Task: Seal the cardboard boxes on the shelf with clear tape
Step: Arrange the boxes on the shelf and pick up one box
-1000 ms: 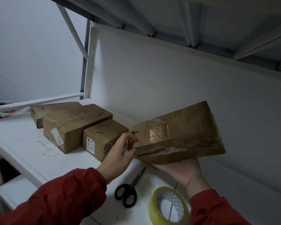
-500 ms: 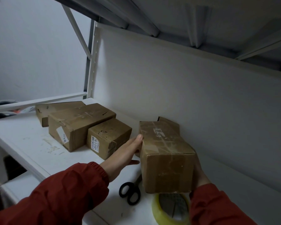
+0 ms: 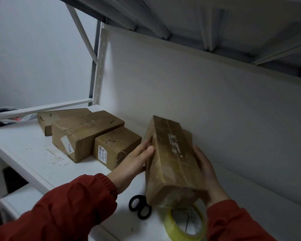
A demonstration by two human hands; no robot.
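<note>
— Where is the taped cardboard box?
— Between the two hands, over the white shelf. Its near end hides part of the black scissors and the roll of clear tape.
— How do the hands hold it?
— The left hand presses flat on its left side with straight fingers. The right hand lies flat on its right side.

You see four cardboard boxes: three in row on one shelf, namely flat box, long box and small box, plus one taped box between your two hands, left hand and right hand. One pair black-handled scissors. One clear tape roll. Two white labels, one on long box, one on small box.
</note>
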